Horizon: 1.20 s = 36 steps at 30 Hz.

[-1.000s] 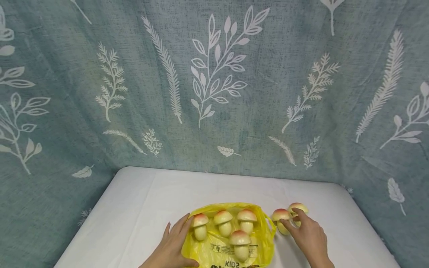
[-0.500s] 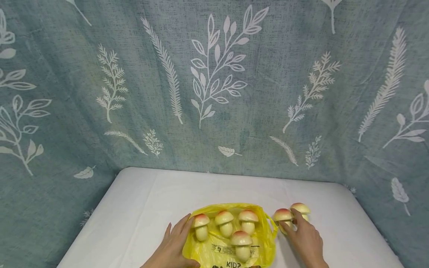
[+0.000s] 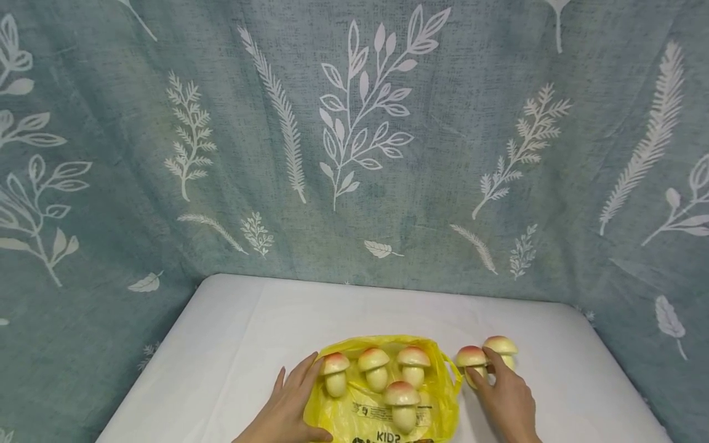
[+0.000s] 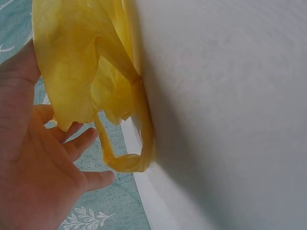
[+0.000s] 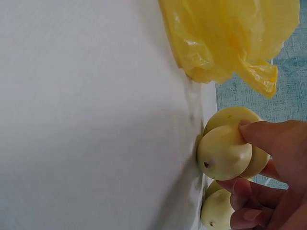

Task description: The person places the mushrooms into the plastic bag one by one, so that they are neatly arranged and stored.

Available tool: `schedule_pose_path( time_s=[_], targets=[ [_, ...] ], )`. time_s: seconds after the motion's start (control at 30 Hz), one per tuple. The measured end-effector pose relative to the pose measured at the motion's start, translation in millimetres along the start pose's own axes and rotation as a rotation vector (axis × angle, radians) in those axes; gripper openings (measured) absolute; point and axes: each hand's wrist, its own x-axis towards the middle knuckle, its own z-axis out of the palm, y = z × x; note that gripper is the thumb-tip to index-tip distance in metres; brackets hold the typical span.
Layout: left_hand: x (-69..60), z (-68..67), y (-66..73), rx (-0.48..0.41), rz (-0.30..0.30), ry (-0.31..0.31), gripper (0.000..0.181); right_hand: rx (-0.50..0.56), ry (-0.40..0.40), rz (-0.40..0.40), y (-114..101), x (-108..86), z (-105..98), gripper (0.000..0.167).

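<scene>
In the head view a yellow plastic bag point(image 3: 360, 424) lies with its mouth held wide, and several toy mushrooms with reddish caps, one of them a front mushroom point(image 3: 402, 406), show inside. My left hand point(image 3: 285, 409) is at the bag's left side, fingers spread, fingertips touching the rim; the left wrist view has bag film point(image 4: 67, 62) between thumb and loose fingers. Outside the bag to the right, my right hand point(image 3: 509, 400) pinches a toy mushroom point(image 3: 471, 355) by its stem. In the right wrist view, the thumb presses that pale stem point(image 5: 223, 153), and the cap is partly hidden.
Just behind the pinched one stands another toy mushroom point(image 3: 501, 344) on the white tabletop point(image 3: 232, 344). A yellow bag handle point(image 3: 453, 369) loops out on the right side. A green leaf-print cloth point(image 3: 354, 234) hangs beyond the table's far edge.
My right hand has shifted slightly left and its thumb and fingers have closed on the nearer outside mushroom. The left hand and the bag stay in place; the head view has drifted a little.
</scene>
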Motion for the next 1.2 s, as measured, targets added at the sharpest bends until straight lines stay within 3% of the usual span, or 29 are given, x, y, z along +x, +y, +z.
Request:
schedule_pose_path(
  time_s=[0.37,0.47,0.63,0.77,0.97,1.2],
  targets=[
    [-1.6,-1.3,0.0,0.003,0.003,0.003,0.126,0.044,0.032,0.047,0.9,-4.1,1.3,0.071],
    [-1.3,-1.5,0.2,-0.007,-0.007,-0.005,0.126,0.096,0.098,0.056,-2.5,-8.3,1.0,0.069],
    [-1.3,-0.6,0.1,-0.009,-0.01,-0.002,0.125,0.177,0.275,0.014,-17.9,-17.0,-3.4,0.059],
    [-1.3,-0.6,0.1,-0.017,-0.004,0.0,0.125,0.214,0.331,-0.005,-40.6,-26.8,-12.1,0.055],
    [-0.7,-1.4,0.1,-0.014,-0.003,-0.001,0.126,0.333,0.31,-0.017,-81.1,-52.7,-13.4,0.052],
    [-1.4,-0.4,-0.1,-0.016,0.03,0.029,0.125,0.429,0.195,-0.054,-122.2,-85.9,-2.2,0.051]
  ],
)
